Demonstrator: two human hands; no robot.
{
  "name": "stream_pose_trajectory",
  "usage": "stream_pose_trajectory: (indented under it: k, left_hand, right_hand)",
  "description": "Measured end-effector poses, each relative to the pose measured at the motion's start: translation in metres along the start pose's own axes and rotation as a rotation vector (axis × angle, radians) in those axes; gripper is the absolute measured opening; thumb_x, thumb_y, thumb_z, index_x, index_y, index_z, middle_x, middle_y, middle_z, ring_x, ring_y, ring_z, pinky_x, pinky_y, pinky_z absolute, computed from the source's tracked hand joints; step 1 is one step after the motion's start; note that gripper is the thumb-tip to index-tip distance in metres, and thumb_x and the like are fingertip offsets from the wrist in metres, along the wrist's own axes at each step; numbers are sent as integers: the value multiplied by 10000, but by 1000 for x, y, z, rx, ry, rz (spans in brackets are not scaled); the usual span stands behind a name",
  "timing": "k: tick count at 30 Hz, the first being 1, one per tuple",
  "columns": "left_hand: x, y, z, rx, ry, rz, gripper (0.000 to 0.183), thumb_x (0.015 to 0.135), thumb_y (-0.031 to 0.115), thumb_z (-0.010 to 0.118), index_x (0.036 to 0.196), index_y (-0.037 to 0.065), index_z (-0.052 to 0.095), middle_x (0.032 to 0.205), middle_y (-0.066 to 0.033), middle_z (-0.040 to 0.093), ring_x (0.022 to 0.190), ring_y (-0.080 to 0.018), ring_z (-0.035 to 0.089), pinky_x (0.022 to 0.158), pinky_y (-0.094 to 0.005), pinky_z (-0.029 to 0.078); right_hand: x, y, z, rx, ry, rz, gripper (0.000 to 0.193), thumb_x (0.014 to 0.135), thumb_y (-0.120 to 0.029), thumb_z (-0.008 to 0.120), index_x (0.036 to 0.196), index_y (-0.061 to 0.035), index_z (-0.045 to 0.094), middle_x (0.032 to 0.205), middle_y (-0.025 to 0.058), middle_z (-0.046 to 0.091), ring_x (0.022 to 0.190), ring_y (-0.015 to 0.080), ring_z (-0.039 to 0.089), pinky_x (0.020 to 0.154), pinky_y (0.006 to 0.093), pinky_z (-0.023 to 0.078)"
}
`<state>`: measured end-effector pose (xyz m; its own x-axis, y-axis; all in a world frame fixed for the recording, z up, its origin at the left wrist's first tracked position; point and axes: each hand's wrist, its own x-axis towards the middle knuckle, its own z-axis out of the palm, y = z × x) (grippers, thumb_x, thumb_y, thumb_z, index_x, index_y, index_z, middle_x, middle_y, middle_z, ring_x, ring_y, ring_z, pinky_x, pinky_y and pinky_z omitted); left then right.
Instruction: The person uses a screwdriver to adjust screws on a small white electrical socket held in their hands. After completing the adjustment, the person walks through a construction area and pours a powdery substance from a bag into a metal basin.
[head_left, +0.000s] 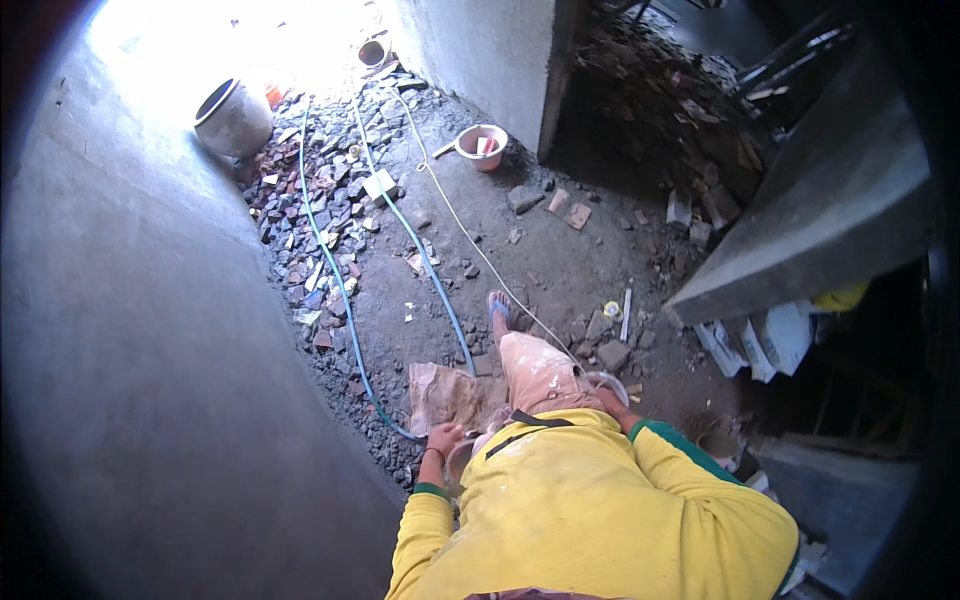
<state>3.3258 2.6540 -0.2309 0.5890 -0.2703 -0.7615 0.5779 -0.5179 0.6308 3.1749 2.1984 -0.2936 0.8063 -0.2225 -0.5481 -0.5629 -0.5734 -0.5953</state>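
Note:
My left hand is closed, low in front of my body. A pinkish bucket hangs right beside it, partly hidden by my yellow shirt; the grip itself is too small to see clearly. On the other side, my right hand is closed at the rim of a pale bucket, most of which is behind my arm and leg. Beyond my left hand lies a crumpled brown sack. One foot in a blue flip-flop is stretched forward on the dirt.
Green and blue hoses and a pale cord run lengthwise over rubble. A smooth grey wall rises at left. Ahead stand a big round pot and a pink tub. A concrete slab juts in at right.

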Motion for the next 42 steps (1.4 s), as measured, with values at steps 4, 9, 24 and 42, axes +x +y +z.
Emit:
stream_pose_trajectory:
  k: [4, 9, 24, 42]
  left_hand:
    - [25, 25, -9, -54, -70, -144, 392, 968, 388, 598, 1065, 31, 728, 979, -71, 716, 881, -141, 632, 817, -312, 506]
    - [83, 111, -43, 54, -116, -100, 488, 1017, 425, 459, 1173, 15, 672, 1160, -153, 681, 1149, -243, 590, 1012, -363, 430]
    - [200, 334, -207, 307, 489, 13, 346, 928, 365, 567, 930, 63, 735, 841, -189, 693, 791, -304, 686, 728, -385, 517]
    - [492, 556, -569, 218, 685, 174, 305, 896, 288, 608, 1070, 53, 693, 969, -155, 709, 908, -300, 683, 820, -392, 523]
  right_hand:
    - [71, -35, -17, 48, -69, 96, 334, 877, -332, 576, 983, -48, 717, 992, 194, 708, 945, 356, 676, 820, 440, 511]
    - [204, -98, -64, 184, -55, 148, 320, 868, -313, 603, 987, -38, 714, 962, 161, 724, 905, 319, 686, 818, 417, 510]
    - [474, -304, -257, 348, -32, 268, 173, 835, -55, 595, 951, -6, 713, 801, 69, 703, 641, 136, 650, 614, 289, 530]
    - [788, -596, -337, 27, -99, -97, 231, 871, -99, 589, 1046, -8, 708, 965, 176, 725, 860, 280, 708, 797, 367, 539]
